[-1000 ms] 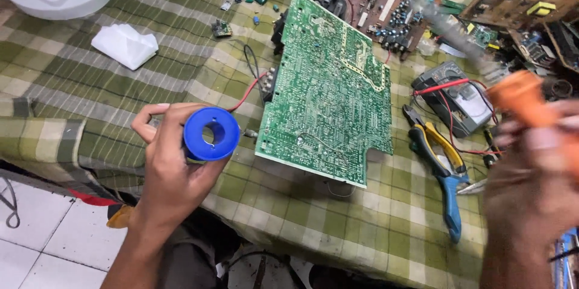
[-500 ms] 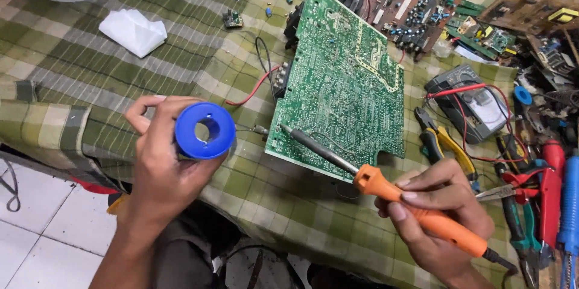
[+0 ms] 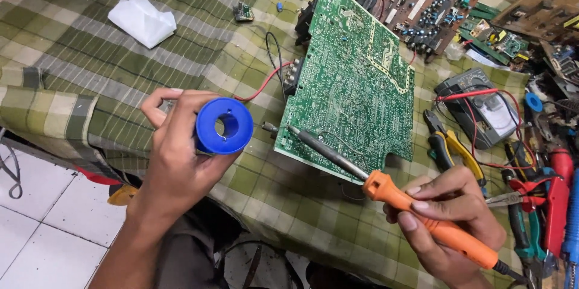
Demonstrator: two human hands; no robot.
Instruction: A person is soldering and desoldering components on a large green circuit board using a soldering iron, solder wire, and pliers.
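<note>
Soldering iron [image 3: 392, 195] unmoved, tip pointing up-left onto green board [image 3: 356, 78].

A blue solder spool [image 3: 224, 125] and an orange-handled soldering iron [image 3: 398, 203] are shown. The circuit board [image 3: 353, 84] is coloured green with pale tracing. The tablecloth [image 3: 90, 60] is patterned in a green and cream check; the crumpled tissue [image 3: 142, 20] is white.

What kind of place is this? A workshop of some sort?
Most likely an electronics repair bench. A right hand holds an orange soldering iron to a green circuit board, the left hand holds a blue solder spool, and a multimeter lies nearby.
</note>
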